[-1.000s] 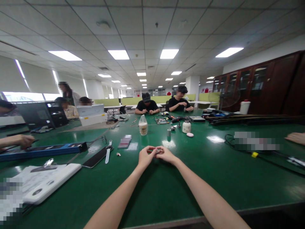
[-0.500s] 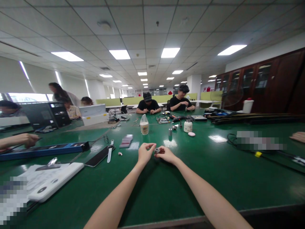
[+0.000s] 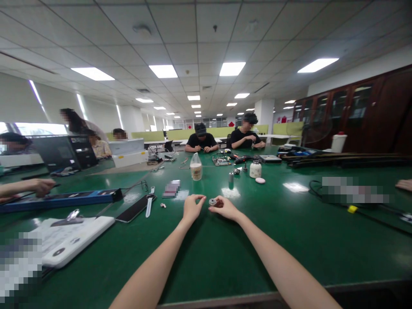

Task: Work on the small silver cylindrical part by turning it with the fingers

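My right hand (image 3: 225, 207) pinches a small round metal part (image 3: 212, 201) just above the green tabletop (image 3: 289, 240); my left hand (image 3: 192, 207) sits just beside it, fingertips curled together and grasping nothing. The part looks whole, so little seems left to fit. Beyond lie a bottle (image 3: 196, 166), a phone (image 3: 135, 209), co-workers, ceiling lights
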`<state>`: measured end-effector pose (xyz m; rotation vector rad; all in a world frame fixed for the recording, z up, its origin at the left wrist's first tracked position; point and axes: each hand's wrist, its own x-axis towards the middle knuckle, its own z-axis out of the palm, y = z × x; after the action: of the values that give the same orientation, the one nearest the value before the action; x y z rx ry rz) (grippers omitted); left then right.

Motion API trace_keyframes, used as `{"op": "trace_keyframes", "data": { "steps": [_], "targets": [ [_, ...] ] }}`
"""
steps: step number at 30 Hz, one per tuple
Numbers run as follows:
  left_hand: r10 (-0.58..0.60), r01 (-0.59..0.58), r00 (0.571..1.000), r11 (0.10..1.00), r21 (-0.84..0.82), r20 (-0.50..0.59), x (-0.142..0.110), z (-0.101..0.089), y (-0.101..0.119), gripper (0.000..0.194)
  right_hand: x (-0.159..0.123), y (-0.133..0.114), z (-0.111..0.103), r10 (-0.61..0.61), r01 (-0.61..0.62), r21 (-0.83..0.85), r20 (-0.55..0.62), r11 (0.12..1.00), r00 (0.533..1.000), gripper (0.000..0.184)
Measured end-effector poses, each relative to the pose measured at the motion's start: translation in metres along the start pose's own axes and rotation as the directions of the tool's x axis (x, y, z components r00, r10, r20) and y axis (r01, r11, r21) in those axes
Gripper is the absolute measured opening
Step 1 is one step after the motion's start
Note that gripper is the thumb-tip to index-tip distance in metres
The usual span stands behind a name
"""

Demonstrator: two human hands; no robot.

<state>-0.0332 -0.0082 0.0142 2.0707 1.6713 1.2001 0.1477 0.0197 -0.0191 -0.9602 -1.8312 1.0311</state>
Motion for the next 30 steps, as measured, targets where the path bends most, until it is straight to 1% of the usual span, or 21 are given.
{"op": "trace_keyframes", "data": {
  "steps": [4,7,15,21,24,27,30],
  "targets": [
    [0.101,-0.097,0.994,0.99,-0.104,0.03,-0.003,0.008,0.018,0.021,0.002,0.004,0.0,-0.028,0.027,0.004,0.006,1.0,1.0,0.023],
    [0.134,-0.127,0.99,0.982,-0.14,0.044,-0.007,0.011,0.023,0.02,0.003,0.006,0.0,-0.038,0.038,0.0,0.012,0.999,0.999,0.024],
    [0.138,-0.12,0.987,0.975,-0.189,0.082,-0.004,0.013,0.013,0.02,0.003,0.006,0.001,-0.012,0.013,-0.027,0.006,1.0,1.0,0.025],
    [0.165,-0.129,0.979,0.955,-0.266,0.12,0.001,0.014,0.006,0.019,0.002,-0.007,-0.008,0.021,-0.019,-0.05,0.03,0.999,0.999,0.025],
    [0.172,-0.118,0.974,0.938,-0.326,0.144,0.0,0.017,0.001,0.024,0.003,-0.018,-0.016,0.016,-0.016,-0.082,-0.01,0.997,1.0,0.027],
    [0.149,-0.078,0.973,0.932,-0.354,0.177,-0.003,0.024,-0.003,0.029,0.001,-0.027,-0.02,-0.013,0.004,-0.132,-0.07,0.991,0.997,0.028],
    [0.135,-0.054,0.967,0.938,-0.343,0.216,-0.007,0.029,-0.006,0.025,-0.003,-0.032,-0.019,-0.039,0.019,-0.203,-0.093,0.979,0.995,0.024]
  ]
}}
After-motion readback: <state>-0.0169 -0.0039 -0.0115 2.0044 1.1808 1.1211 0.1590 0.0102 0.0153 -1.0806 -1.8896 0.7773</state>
